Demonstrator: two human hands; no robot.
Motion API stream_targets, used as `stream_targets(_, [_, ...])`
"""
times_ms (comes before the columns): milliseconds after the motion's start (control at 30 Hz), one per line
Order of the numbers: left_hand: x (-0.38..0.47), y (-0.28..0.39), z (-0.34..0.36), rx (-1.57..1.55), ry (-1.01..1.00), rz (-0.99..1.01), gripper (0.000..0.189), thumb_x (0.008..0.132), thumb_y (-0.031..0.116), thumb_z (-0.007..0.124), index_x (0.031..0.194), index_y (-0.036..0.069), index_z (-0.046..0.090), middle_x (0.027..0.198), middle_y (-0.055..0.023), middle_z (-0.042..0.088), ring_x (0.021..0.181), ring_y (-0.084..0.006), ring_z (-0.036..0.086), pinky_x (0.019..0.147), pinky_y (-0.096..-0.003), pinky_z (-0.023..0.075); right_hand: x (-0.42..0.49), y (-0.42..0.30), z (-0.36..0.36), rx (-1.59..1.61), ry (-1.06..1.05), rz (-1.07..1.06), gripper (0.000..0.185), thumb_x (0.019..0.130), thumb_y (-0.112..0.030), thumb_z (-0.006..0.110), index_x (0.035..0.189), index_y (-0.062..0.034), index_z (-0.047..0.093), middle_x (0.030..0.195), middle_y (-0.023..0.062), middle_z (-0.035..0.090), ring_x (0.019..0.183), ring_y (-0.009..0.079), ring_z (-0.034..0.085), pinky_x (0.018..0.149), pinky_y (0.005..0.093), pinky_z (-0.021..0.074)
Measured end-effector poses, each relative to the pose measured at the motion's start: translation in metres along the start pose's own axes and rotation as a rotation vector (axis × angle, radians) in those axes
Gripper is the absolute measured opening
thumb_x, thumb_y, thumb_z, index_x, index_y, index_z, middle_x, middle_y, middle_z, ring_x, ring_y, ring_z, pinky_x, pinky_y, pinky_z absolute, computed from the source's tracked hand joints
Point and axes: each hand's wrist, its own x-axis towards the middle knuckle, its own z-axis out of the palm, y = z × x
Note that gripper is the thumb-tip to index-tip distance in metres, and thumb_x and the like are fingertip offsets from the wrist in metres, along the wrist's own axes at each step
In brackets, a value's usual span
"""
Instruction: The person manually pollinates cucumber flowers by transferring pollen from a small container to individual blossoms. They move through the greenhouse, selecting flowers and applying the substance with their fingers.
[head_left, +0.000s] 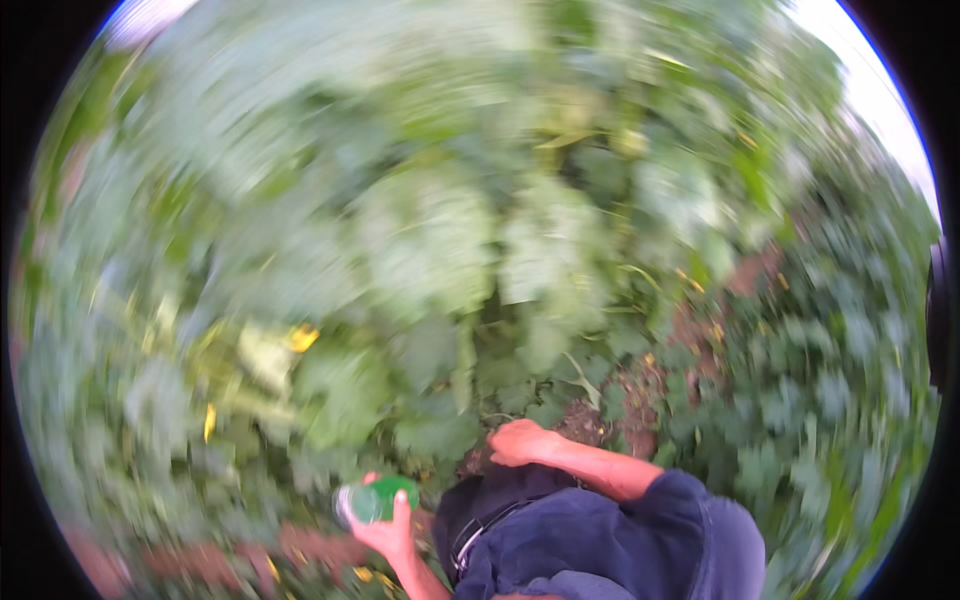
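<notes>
My left hand (388, 529) is wrapped around a clear plastic container (366, 504) with a bright green end, out to the left of my body. The thumb lies along its near side. Blur hides what, if anything, is inside it. My right hand (517, 442) is curled in front of my waist, close to the leaves. Its inner side faces away, so I cannot see whether the fingers hold anything. Broad green leaves of a vine crop (424, 232) spread right in front of me.
Yellow flowers (304, 338) dot the foliage on the left. Bare reddish soil (694, 337) shows between plants on the right, and another soil strip (195, 564) runs at lower left. Smaller lobed leaves (787, 420) cover the right side. Much of the picture is motion-blurred.
</notes>
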Motion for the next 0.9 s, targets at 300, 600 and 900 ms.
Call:
stream_targets(300, [-0.005,-0.005,-0.072,0.077,0.162,-0.130,0.059,0.072,0.018,0.094,0.121,0.000,0.066,0.108,-0.0080,0.075,0.098,-0.0142,0.071,0.092,-0.0334,0.0570,0.034,-0.074,-0.008,-0.126,-0.129,-0.096,0.048,0.095,-0.038,0.067,0.128,-0.0033,0.068,0.112,0.0268,0.073,0.109,0.0457,0.068,0.096,0.0532,0.0532])
stream_targets(600, [-0.004,-0.042,-0.238,0.132,0.360,-0.149,0.055,0.071,0.018,0.094,0.116,0.001,0.069,0.104,-0.0089,0.075,0.095,-0.0165,0.072,0.089,-0.0350,0.0580,0.110,-0.260,0.031,-0.263,-0.224,-0.226,0.051,0.096,-0.038,0.067,0.130,-0.0006,0.065,0.117,0.0275,0.072,0.113,0.0452,0.068,0.098,0.0522,0.0527])
stream_targets(900, [-0.028,-0.055,-0.410,0.209,0.624,-0.182,0.058,0.068,0.016,0.094,0.118,0.002,0.068,0.107,-0.0101,0.074,0.096,-0.0195,0.073,0.089,-0.0356,0.0584,0.159,-0.453,0.114,-0.326,-0.392,-0.619,0.041,0.099,-0.035,0.064,0.118,0.0010,0.065,0.109,0.0275,0.072,0.108,0.0469,0.068,0.094,0.0555,0.0534])
